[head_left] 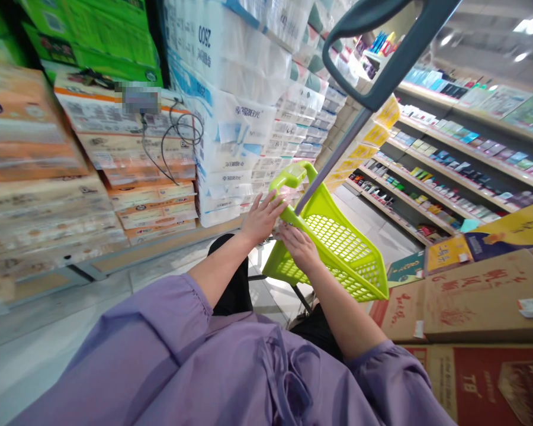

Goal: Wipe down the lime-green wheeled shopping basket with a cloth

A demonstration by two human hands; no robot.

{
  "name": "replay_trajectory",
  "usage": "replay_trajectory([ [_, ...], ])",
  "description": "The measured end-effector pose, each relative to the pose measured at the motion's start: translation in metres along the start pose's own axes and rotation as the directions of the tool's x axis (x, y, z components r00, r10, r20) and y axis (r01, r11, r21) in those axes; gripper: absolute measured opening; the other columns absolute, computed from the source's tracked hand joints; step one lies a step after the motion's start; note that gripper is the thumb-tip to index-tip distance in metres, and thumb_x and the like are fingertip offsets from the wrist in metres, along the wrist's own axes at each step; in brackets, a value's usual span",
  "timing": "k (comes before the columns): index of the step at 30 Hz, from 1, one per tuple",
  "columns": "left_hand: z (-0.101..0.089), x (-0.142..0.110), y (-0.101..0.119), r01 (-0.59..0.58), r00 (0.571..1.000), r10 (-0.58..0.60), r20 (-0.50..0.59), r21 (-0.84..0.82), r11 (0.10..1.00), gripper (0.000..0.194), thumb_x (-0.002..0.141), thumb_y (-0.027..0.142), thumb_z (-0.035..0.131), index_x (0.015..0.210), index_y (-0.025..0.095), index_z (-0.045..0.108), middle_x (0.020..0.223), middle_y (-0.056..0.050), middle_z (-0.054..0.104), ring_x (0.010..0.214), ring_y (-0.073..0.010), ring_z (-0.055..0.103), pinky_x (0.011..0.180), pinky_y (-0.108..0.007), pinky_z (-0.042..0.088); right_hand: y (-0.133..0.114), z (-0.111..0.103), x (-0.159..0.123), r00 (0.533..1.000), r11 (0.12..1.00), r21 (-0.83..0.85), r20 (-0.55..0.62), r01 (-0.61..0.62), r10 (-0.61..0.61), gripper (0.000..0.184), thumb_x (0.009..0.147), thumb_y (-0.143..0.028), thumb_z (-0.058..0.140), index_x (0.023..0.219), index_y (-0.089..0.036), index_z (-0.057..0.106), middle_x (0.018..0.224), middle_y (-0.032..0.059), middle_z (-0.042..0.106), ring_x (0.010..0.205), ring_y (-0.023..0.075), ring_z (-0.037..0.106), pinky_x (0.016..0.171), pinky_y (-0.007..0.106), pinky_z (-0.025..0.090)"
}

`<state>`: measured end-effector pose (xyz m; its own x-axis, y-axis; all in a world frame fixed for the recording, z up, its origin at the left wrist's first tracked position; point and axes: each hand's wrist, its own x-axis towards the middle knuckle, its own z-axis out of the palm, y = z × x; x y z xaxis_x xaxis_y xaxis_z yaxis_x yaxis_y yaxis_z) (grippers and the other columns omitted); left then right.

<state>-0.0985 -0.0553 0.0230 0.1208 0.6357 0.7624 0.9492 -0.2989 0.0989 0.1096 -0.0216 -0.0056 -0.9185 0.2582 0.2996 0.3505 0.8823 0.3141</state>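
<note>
A lime-green shopping basket (pixel 355 260) with a perforated wall stands tilted in front of my knees. A grey pull handle (pixel 333 154) rises from it toward the upper right. My left hand (pixel 263 218) lies over the basket's near corner, fingers stretched out and slightly apart, touching the green rim. Just to its right, my right hand (pixel 299 245) is against the basket's side below the rim, its fingers pressed together and bent. What these fingers hold, if anything, is hidden. Something clear and pinkish, like plastic film (pixel 289 194), shows inside the basket by the left fingertips.
Stacked packs of tissue paper (pixel 240 118) rise ahead, with orange-and-white cartons (pixel 146 207) to their left. A blurred device with a cable (pixel 173 139) rests on the cartons. Cardboard boxes (pixel 484 290) stand close on the right. Stocked shelves (pixel 453 154) run behind, beyond a tiled aisle.
</note>
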Motion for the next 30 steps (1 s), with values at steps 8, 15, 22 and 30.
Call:
replay_trajectory([
  [8,0.000,0.000,0.000,0.013,1.000,-0.012,0.025,-0.029,0.999,0.048,0.092,0.011,0.036,0.138,0.021,0.045,0.144,-0.008,0.048,0.144,-0.0232,0.022,0.118,-0.052,0.019,-0.008,0.005,-0.012,0.987,0.996,0.077,0.156,-0.038,0.026,0.039,0.094,-0.013,0.044,0.130,-0.020,0.057,0.141,0.0055,0.051,0.132,0.0220,0.043,0.106,0.039,0.040],
  [15,0.002,0.001,0.002,0.048,0.998,-0.047,0.035,-0.045,0.998,0.047,0.092,0.012,0.036,0.137,0.020,0.046,0.145,-0.009,0.047,0.144,-0.0236,0.021,0.118,-0.053,0.018,-0.003,0.003,-0.040,0.965,0.985,0.067,0.221,-0.158,0.139,0.030,0.093,-0.014,0.047,0.113,-0.021,0.068,0.121,0.0065,0.066,0.113,0.0232,0.055,0.093,0.037,0.046],
  [22,0.002,0.001,0.001,0.062,0.998,-0.061,0.031,-0.039,0.997,0.046,0.091,0.012,0.037,0.137,0.018,0.046,0.143,-0.010,0.049,0.144,-0.0248,0.022,0.117,-0.053,0.019,0.000,0.002,-0.052,0.963,0.965,0.032,0.081,-0.260,0.257,0.036,0.095,-0.013,0.042,0.124,-0.019,0.061,0.131,0.0078,0.060,0.122,0.0246,0.048,0.099,0.038,0.039],
  [30,0.005,0.002,0.005,0.071,0.997,-0.072,-0.004,-0.045,0.996,0.043,0.093,0.015,0.038,0.136,0.016,0.046,0.143,-0.013,0.048,0.145,-0.0249,0.019,0.117,-0.053,0.019,0.002,-0.002,-0.070,0.940,0.943,0.022,0.084,-0.333,0.331,0.039,0.095,-0.013,0.040,0.127,-0.021,0.060,0.134,0.0080,0.057,0.122,0.0253,0.048,0.100,0.040,0.038],
])
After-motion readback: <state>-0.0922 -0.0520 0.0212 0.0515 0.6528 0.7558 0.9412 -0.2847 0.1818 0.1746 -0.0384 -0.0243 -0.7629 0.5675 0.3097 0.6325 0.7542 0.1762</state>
